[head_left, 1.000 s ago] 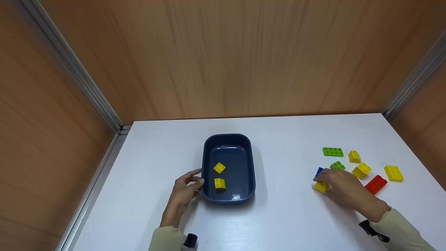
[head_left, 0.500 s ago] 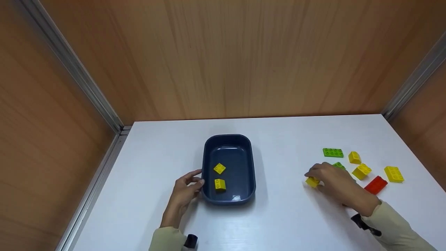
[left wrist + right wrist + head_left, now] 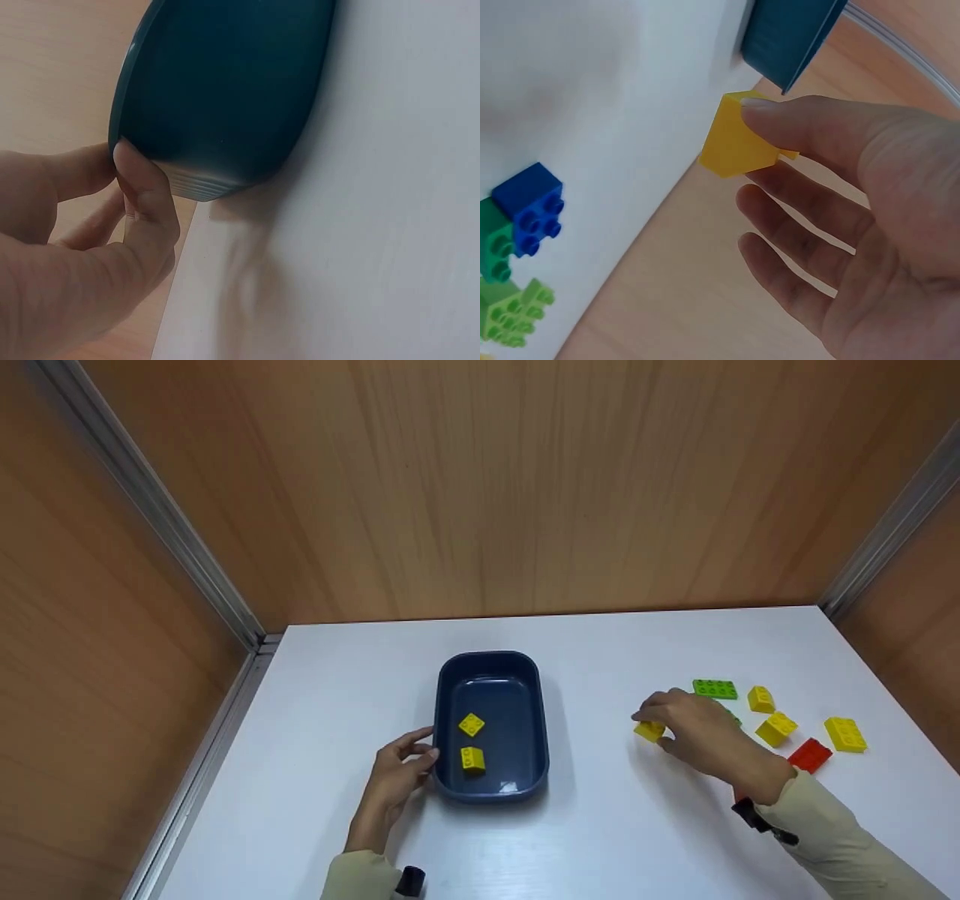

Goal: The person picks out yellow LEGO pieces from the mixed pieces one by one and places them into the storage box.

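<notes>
A dark blue tray (image 3: pixel 519 716) stands on the white table, with two yellow bricks, one (image 3: pixel 472 725) turned at an angle and the other (image 3: pixel 472 760) nearer the front. My left hand (image 3: pixel 396 776) pinches the tray's left rim between thumb and fingers, as the left wrist view shows up close. To the right of the tray, my right hand (image 3: pixel 705 735) holds a yellow toy building brick (image 3: pixel 735 139) between thumb and index finger. That brick has a slanted side in the right wrist view, and the other fingers extend loosely beneath it.
Right of my right hand lie a green brick (image 3: pixel 715 688), several yellow bricks (image 3: pixel 777 729) and a red brick (image 3: pixel 810 755). The right wrist view also shows a blue brick (image 3: pixel 529 187) beside green ones. A wooden wall (image 3: pixel 480 510) rises behind the table.
My right hand has carried the yellow brick leftward and away from me, off the group of bricks toward the tray. My left hand stays at the tray's rim.
</notes>
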A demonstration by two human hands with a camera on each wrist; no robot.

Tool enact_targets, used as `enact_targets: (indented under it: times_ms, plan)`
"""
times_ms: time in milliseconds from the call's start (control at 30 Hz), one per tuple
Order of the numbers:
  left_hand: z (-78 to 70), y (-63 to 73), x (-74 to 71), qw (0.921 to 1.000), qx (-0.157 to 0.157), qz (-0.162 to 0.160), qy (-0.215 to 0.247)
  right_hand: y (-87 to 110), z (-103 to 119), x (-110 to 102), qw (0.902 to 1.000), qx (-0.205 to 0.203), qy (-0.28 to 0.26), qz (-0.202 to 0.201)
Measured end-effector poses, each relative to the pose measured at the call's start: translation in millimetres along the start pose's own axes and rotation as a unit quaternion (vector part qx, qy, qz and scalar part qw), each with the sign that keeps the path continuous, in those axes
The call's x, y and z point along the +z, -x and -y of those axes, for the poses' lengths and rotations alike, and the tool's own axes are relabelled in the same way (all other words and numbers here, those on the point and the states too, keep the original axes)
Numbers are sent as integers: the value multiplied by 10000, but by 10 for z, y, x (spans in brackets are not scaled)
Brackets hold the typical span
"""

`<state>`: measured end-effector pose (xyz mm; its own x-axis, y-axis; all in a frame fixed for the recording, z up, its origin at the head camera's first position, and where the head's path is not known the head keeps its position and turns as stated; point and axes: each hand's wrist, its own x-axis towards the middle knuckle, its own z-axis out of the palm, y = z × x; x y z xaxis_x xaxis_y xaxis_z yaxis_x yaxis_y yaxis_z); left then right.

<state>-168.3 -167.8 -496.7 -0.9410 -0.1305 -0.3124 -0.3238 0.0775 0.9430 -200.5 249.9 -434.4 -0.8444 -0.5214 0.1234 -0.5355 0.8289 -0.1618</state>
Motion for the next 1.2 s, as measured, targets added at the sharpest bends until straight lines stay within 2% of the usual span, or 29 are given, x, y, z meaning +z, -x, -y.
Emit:
enact_targets:
  times_ms: [400, 633, 867, 1200]
  plan:
    - [0, -7, 19, 9999, -110, -82, -32, -254, 145, -70, 9994, -263, -41, -203]
    - [-4, 1, 13, 9999, -94, -51, -28, -385, 247, -91, 9996, -234, 48, -130]
    - [-11, 6, -4, 10000, -39, -5, 69, -506, 360, -98, 9981, -553, 135, -220]
    - [-16, 6, -4, 10000, -65, 12, 42, -688, 499, -88, 9977, -658, 67, -117]
